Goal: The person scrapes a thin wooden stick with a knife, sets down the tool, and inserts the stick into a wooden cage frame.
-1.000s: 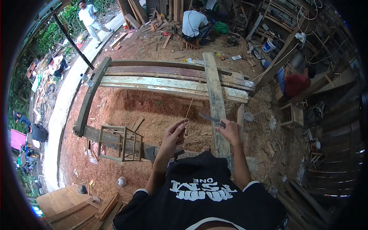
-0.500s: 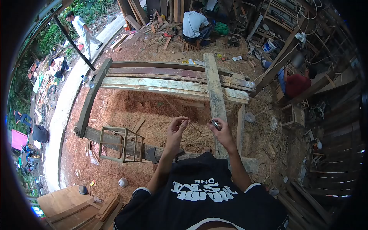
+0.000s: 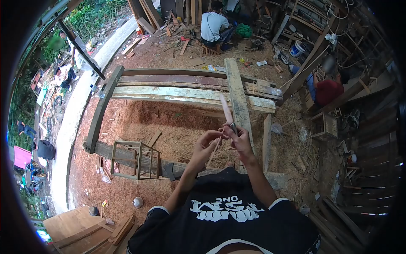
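Left hand (head view): left hand (image 3: pixel 204 146) is pinching a thin strip (image 3: pixel 215 153) between thumb and fingers.
Right hand: right hand (image 3: pixel 241 142) is wrapping round the handle of a knife (image 3: pixel 227 111), blade pointing up and away from the body.
Strip: sitting at the left fingertips, its tail slanting down toward the black shirt (image 3: pixel 228 228). Right fingertips are coming right up beside it; can't tell whether they're touching it.
Blade: tip is overlapping the pale planks (image 3: pixel 169 92) in view, left of the crosswise board (image 3: pixel 238 101). Contact not readable.
Board: lying across the planks, running down toward the wearer, passing behind the right hand.
Small wooden frame: small wooden frame (image 3: pixel 138 160) is standing to the left of the hands, well apart.
Floor: shavings (image 3: pixel 173 127) are covering the ground beyond the hands.
Bottle: clear bottle (image 3: pixel 97 91) is sitting by the far-left beam (image 3: pixel 102 108).
Others: person in white (image 3: pixel 212 28) is crouching at the far side; person in red (image 3: pixel 328 91) is sitting at right.
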